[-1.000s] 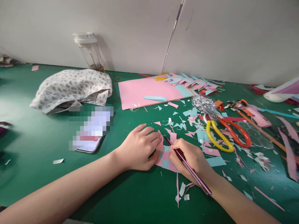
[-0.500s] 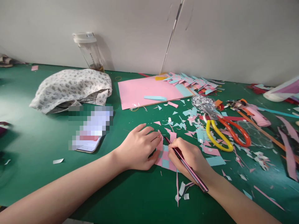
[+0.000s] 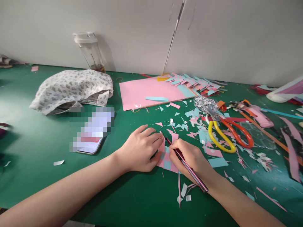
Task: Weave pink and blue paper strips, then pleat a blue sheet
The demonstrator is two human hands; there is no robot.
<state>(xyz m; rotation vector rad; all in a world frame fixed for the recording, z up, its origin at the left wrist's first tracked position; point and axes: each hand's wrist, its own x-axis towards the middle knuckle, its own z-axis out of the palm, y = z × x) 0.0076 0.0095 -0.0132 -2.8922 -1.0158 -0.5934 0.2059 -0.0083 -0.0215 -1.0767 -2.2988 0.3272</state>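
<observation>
My left hand [image 3: 139, 149] rests curled on the green table, its fingertips pressing the left edge of a small woven mat of pink and blue paper strips [image 3: 167, 162]. My right hand [image 3: 189, 157] is closed around a dark red pen-like tool [image 3: 187, 165], whose tip points up and left onto the mat near my left fingertips. Part of the mat lies hidden under both hands.
Orange and yellow scissors [image 3: 227, 135] lie right of my hands among paper scraps. A pink sheet [image 3: 142, 93] sits behind, a pink glue gun [image 3: 257, 115] far right. A phone [image 3: 91, 132], a floral cloth [image 3: 71, 90] and a bottle [image 3: 91, 52] stand left.
My right hand has shifted slightly to the left with the tool. My left hand has stayed in place.
</observation>
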